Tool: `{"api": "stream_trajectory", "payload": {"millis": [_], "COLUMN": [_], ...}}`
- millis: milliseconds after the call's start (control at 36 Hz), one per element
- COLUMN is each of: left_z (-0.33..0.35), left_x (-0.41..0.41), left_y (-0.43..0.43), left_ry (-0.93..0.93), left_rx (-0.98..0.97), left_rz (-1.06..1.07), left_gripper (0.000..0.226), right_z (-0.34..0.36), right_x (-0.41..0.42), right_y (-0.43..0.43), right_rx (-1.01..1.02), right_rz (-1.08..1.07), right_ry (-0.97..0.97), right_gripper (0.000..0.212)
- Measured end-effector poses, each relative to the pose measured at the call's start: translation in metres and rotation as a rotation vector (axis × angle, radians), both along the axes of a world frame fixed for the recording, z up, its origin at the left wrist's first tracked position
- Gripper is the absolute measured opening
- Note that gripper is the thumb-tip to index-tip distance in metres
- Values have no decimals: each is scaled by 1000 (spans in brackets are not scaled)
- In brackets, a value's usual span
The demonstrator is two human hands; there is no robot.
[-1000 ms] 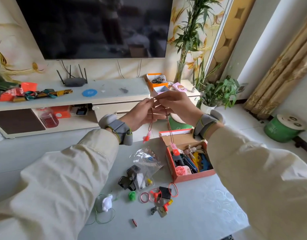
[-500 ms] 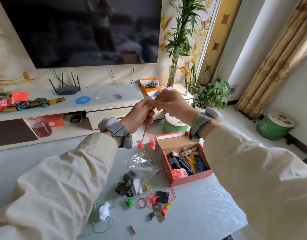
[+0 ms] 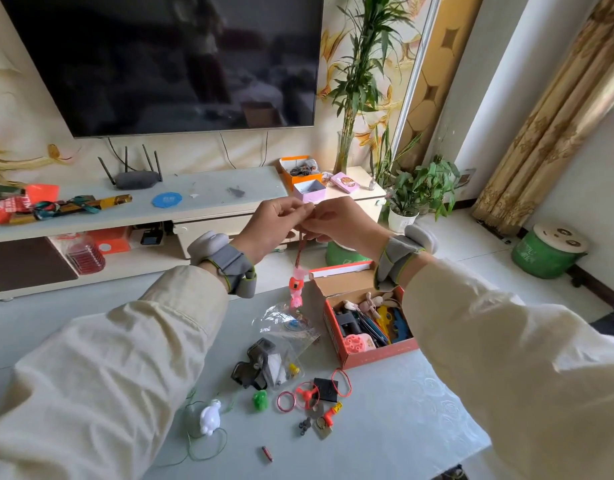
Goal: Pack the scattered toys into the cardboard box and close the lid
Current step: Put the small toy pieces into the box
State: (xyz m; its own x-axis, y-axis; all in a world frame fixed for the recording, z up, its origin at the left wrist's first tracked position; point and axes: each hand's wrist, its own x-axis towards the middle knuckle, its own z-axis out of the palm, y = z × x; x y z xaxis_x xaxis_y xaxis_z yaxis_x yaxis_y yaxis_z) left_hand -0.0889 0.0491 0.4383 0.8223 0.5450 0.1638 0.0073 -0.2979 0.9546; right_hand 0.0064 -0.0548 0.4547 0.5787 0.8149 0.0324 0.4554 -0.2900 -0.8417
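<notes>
Fingers of the left hand (image 3: 274, 224) and right hand (image 3: 345, 226) pinch a dark-red cord (image 3: 300, 252) whose 2 pink-orange ends (image 3: 295, 289) dangle together.

You're pinching the red cord (image 3: 300, 245) with left hand (image 3: 274, 226) and right hand (image 3: 340, 223). The pink charm toy (image 3: 296, 289) hangs from it in the air, left of the cardboard box (image 3: 374, 355). The box is red-sided and sits open on the table (image 3: 402, 427), lid flap (image 3: 343, 275) tipped back. Inside it are a wooden figure (image 3: 371, 301), blue and yellow pieces (image 3: 395, 322) and a pink round toy (image 3: 355, 344) in the near corner. Loose on the table, near-left of the box: a clear bag of grey toys (image 3: 264, 362), green toy (image 3: 259, 400), white figure (image 3: 210, 415), pink ring (image 3: 286, 401), red propeller (image 3: 307, 394), black square (image 3: 325, 389), red elastic loop (image 3: 342, 381) and a small red stick (image 3: 267, 453).
</notes>
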Motion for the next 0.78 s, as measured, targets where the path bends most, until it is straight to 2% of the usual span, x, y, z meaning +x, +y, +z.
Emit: {"api": "stream_trajectory", "payload": {"millis": [111,222,333,500,639,778], "left_z": [-1,-5,-11,-16,-15,-15], "left_x": [-2,-7,-8,-12,-13,-13], "left_y": [4,6,3,4,1,-4], "left_ry": [-6,12,26,98,51,91], "left_rx": [13,-81,-59,96,-29,-118], "left_rz": [37,-32,-104,-119,-178,-227], "left_gripper": [23,28,31,26,25,26], "right_z": [2,16,20,24,25,26], "right_x": [3,2,1,-3,-5,-10], "right_y": [-1,-7,-9,-15,-18,-16], "right_rx": [3,123,175,229,232,253], "right_rz": [18,16,19,-9,20,41], "right_ry": [5,5,-52,130,181,205], "right_gripper": [6,7,7,11,10,8]}}
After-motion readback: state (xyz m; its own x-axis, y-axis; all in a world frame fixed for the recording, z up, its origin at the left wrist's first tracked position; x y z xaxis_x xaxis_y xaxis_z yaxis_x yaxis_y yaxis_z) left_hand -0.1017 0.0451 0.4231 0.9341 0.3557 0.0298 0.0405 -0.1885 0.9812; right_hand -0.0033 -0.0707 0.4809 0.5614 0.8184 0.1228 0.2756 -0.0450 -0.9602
